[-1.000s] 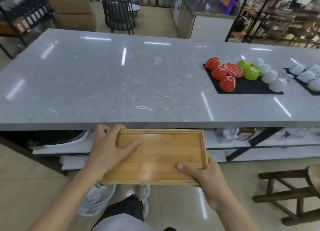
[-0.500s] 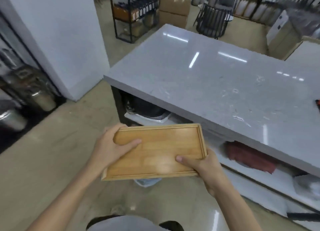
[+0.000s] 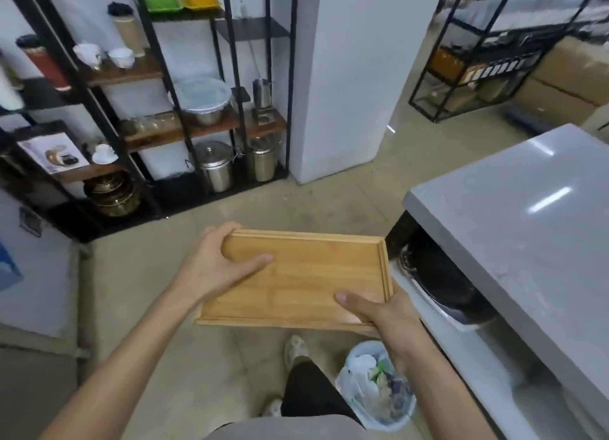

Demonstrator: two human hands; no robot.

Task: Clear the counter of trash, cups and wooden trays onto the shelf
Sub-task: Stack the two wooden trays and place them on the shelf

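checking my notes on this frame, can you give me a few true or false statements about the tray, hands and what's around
1. Both hands hold the wooden tray. True: left hand on its left end, right hand at its near right corner.
2. The tray carries cups. False: it is empty.
3. The tray rests on the counter. False: it is held above the floor, left of the counter.
4. A lined trash bin stands on the floor under the right forearm. True.
5. The black shelf is bare. False: it holds pots, cups and bowls.

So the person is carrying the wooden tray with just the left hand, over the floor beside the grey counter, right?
Not quite: the head view shows both hands gripping the wooden tray, left hand and right hand. It is over the floor beside the grey counter.
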